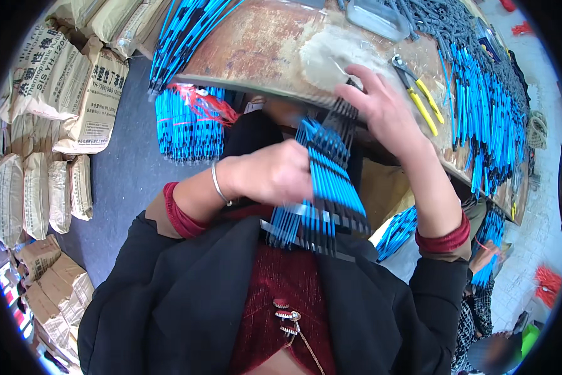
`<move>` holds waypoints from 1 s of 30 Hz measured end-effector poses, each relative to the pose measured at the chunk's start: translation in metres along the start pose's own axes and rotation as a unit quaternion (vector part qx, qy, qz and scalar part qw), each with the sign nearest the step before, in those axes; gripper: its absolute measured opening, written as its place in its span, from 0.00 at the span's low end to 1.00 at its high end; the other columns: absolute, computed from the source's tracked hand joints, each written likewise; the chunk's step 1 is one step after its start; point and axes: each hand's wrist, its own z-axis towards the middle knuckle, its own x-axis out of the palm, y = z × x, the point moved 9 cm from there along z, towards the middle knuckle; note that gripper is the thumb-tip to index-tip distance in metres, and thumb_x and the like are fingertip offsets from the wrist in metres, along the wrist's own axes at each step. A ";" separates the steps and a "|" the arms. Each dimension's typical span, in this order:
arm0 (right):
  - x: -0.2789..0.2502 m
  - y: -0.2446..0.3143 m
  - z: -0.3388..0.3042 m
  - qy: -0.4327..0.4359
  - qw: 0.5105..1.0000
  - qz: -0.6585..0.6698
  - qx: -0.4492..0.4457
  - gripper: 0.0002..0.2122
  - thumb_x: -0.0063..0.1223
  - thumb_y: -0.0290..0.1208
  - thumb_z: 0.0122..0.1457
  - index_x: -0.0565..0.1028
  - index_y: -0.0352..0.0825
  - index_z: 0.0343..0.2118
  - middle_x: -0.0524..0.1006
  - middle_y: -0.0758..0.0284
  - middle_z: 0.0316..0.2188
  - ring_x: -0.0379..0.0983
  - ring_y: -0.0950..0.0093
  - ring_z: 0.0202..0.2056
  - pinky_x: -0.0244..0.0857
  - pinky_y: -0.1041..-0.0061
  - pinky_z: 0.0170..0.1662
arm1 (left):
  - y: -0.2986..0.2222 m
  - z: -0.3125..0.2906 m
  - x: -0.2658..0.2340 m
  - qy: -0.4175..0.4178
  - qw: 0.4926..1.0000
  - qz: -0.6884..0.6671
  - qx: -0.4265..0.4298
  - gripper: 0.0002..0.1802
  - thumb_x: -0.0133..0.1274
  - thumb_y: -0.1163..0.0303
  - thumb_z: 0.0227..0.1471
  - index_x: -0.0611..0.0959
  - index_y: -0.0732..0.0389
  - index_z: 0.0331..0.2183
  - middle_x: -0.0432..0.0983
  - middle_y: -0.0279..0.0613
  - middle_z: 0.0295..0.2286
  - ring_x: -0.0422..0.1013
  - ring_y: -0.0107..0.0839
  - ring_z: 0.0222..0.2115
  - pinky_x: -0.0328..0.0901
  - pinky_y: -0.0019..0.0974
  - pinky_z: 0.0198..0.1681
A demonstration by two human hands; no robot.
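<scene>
A fanned bundle of thin blue rods with black sleeves (334, 181) lies in front of my chest, its black upper ends reaching to the table edge. My left hand (274, 172) is closed round the bundle's left side, slightly blurred, with its fingertips hidden. At the top, my right hand (384, 109) has thumb and fingers curled about the black ends; the exact contact is hard to see. Just right of that hand, pliers with yellow handles (421, 100) lie on the worn wooden table (249, 44).
Blue rods (487, 119) and dark grey pieces (428, 19) are heaped at the table's right. A clear tray (378, 19) stands at the back. More rods (184, 37) lie left, above a tied stack (190, 131). Paper sacks (93, 94) line the left; a co-worker's hand (484, 256) holds rods at right.
</scene>
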 end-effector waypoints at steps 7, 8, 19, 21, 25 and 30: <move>0.020 0.071 -0.038 0.012 0.978 0.198 -0.067 0.17 0.46 0.16 0.41 0.68 0.37 0.37 0.70 0.61 0.46 0.68 0.61 0.37 0.65 0.70 0.41 | -0.067 -0.041 0.052 -0.015 0.996 0.013 0.086 0.12 0.51 0.71 0.46 0.80 0.62 0.36 0.74 0.44 0.39 0.73 0.38 0.37 0.69 0.35 0.39; 0.034 0.081 -0.043 0.014 0.976 0.208 -0.068 0.17 0.46 0.16 0.41 0.68 0.37 0.37 0.70 0.61 0.46 0.68 0.61 0.37 0.65 0.70 0.41 | -0.067 -0.051 0.062 -0.021 0.997 0.007 0.075 0.12 0.50 0.71 0.46 0.80 0.62 0.36 0.74 0.44 0.38 0.73 0.39 0.38 0.69 0.35 0.40; 0.162 0.123 -0.091 0.163 0.872 0.460 -0.015 0.16 0.46 0.23 0.49 0.67 0.40 0.43 0.72 0.63 0.42 0.67 0.61 0.40 0.62 0.71 0.45 | 0.004 -0.094 0.081 -0.222 0.941 -0.198 -0.161 0.11 0.51 0.79 0.45 0.80 0.63 0.35 0.76 0.43 0.34 0.73 0.35 0.36 0.68 0.34 0.40; 0.163 0.113 -0.098 0.157 0.870 0.467 0.007 0.17 0.48 0.24 0.48 0.67 0.39 0.44 0.72 0.63 0.42 0.67 0.62 0.41 0.61 0.71 0.46 | 0.026 -0.088 0.083 -0.236 0.905 -0.272 -0.227 0.09 0.51 0.78 0.48 0.80 0.65 0.35 0.76 0.42 0.36 0.72 0.33 0.38 0.66 0.32 0.43; 0.129 0.091 -0.101 0.131 0.863 0.485 0.049 0.20 0.52 0.24 0.46 0.65 0.36 0.45 0.72 0.62 0.40 0.67 0.64 0.43 0.60 0.71 0.47 | 0.042 -0.068 0.078 -0.225 0.919 -0.223 -0.234 0.10 0.51 0.77 0.49 0.80 0.64 0.36 0.77 0.40 0.34 0.73 0.25 0.34 0.66 0.29 0.41; 0.090 0.071 -0.115 0.009 0.769 0.615 0.173 0.21 0.56 0.21 0.45 0.64 0.33 0.44 0.71 0.61 0.40 0.68 0.73 0.44 0.62 0.73 0.46 | 0.054 -0.048 0.075 -0.259 0.882 -0.293 -0.263 0.10 0.52 0.77 0.48 0.80 0.65 0.37 0.77 0.37 0.33 0.72 0.23 0.34 0.66 0.28 0.41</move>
